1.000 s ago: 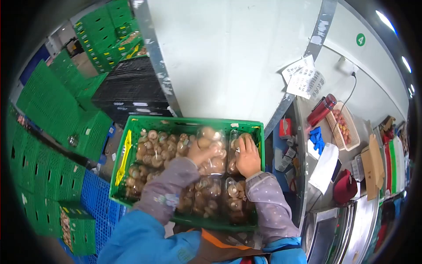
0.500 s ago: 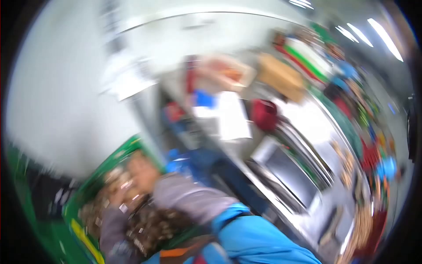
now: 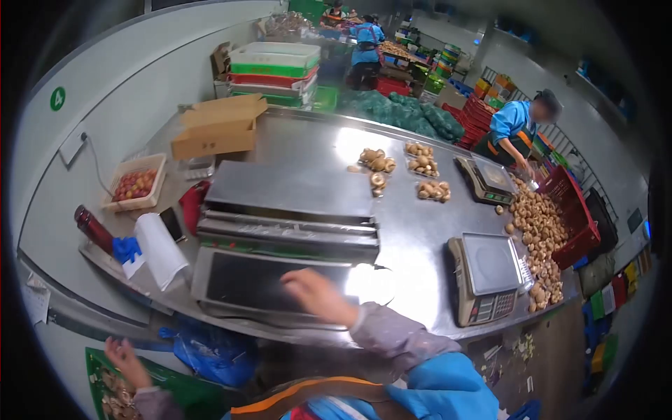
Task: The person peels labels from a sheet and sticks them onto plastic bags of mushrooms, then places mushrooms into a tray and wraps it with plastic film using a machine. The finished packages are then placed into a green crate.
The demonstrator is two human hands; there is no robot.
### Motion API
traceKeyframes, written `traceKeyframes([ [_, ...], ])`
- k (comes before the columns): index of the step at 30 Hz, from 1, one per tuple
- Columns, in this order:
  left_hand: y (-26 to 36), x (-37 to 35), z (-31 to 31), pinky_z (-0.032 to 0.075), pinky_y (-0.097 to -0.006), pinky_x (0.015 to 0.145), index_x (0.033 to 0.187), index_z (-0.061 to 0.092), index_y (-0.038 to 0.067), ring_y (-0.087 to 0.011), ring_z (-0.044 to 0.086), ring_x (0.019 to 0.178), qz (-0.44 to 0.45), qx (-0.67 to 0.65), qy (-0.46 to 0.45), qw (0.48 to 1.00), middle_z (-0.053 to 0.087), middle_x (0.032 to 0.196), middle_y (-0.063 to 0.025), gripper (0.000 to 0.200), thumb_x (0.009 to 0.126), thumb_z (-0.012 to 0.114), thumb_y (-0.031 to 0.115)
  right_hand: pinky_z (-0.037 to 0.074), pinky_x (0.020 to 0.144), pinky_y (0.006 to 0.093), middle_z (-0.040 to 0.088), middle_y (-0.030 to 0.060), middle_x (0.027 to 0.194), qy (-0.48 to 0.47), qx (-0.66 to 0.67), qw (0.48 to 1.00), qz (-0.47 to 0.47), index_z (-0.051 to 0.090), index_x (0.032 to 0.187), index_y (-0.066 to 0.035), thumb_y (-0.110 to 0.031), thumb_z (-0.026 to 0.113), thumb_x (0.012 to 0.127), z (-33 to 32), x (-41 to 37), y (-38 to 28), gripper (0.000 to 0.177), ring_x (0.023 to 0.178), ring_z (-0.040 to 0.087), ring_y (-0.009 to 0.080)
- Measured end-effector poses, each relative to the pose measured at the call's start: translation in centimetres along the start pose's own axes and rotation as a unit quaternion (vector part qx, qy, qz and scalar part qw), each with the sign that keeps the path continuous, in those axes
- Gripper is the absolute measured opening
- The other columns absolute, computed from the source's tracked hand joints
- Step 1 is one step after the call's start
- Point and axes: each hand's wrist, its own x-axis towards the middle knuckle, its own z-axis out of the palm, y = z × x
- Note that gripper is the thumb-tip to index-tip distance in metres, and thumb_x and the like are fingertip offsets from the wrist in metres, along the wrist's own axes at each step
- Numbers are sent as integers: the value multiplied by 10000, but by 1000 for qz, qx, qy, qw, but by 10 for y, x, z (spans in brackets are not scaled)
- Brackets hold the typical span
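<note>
My left hand (image 3: 126,362) is at the lower left, over a green crate (image 3: 171,381) holding mushrooms in clear film (image 3: 117,400). Its fingers are raised and apart, and nothing shows in them. My right hand (image 3: 316,295) hangs above the dark plate (image 3: 259,280) of a film-wrapping machine (image 3: 287,227), fingers stretched to the left and holding nothing I can see. Farther along the steel table (image 3: 308,140) sit several small packs of mushrooms (image 3: 422,165). A scale (image 3: 483,269) stands to the right of my right hand, beside a heap of loose mushrooms (image 3: 539,227).
A second scale (image 3: 486,178) and a tipped red crate (image 3: 574,217) are at the right, near a co-worker (image 3: 514,129). At the left are a cardboard box (image 3: 217,129), a fruit basket (image 3: 136,183), a flask (image 3: 94,227) and white paper (image 3: 161,248). A blue bag (image 3: 213,353) lies below the table edge.
Both hands were down among the mushrooms in the green crate. My right hand has moved up over the wrapping machine, my left has lifted, and the view has swung right to the table.
</note>
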Motion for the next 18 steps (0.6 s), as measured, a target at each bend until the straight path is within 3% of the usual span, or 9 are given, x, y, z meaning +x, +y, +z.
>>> traceKeyframes([
  [2,106,-62,101,391,-216,646,1021,494,82,-83,453,738,24,-44,-114,992,474,833,8,155,902,558,158,454,826,383,599,168,1006,40,-67,996,52,589,1068,-44,-234,538,884,-92,-6,47,270,954,571,338],
  [3,132,-90,140,376,-212,570,908,508,83,-62,449,663,0,-138,-247,959,476,763,26,98,893,568,160,458,816,371,604,158,999,44,-14,992,119,585,1092,-51,-251,547,883,-137,-7,66,292,917,584,313],
  [4,163,-122,180,371,-222,522,827,526,85,-52,443,594,112,-81,-310,941,468,695,43,93,884,575,139,458,814,358,598,150,1039,56,-43,990,123,577,1119,-59,-272,564,877,-179,-6,100,322,893,588,281],
  [5,207,-156,209,390,-230,523,763,554,72,-56,468,589,7,-92,-405,910,491,669,27,123,862,601,128,460,818,348,585,148,1094,54,-115,982,138,572,1142,-72,-286,583,866,-226,-1,112,349,883,587,263],
  [8,262,-234,282,423,-274,532,648,582,32,-123,553,586,68,-67,-512,854,557,592,-53,177,759,691,117,402,945,376,532,149,1202,100,-283,947,112,532,1212,-108,-349,617,827,-342,10,197,461,1112,510,301],
  [10,266,-260,318,425,-346,532,622,586,42,-236,562,564,273,-74,-499,819,556,577,-89,185,723,711,133,367,975,414,468,125,1304,116,-383,901,168,509,1247,-160,-479,610,787,-398,17,254,569,1193,448,299],
  [11,265,-268,328,407,-392,544,612,583,66,-305,531,570,293,-56,-497,815,545,581,-93,180,700,717,147,349,987,422,451,115,1324,108,-394,886,221,502,1258,-179,-508,602,776,-415,25,272,592,1219,424,288],
  [15,233,-285,345,343,-392,524,547,528,130,-265,464,563,438,56,-459,771,473,563,-47,193,619,690,209,309,1006,436,414,87,1366,45,-441,841,311,477,1290,-224,-569,569,760,-444,63,342,639,1271,368,255],
  [18,247,-287,338,403,-418,612,729,563,87,-310,518,654,414,149,-494,750,551,697,-100,147,734,662,196,297,1011,437,416,81,1366,48,-487,818,303,464,1301,-229,-547,555,760,-449,94,387,634,1273,361,274],
])
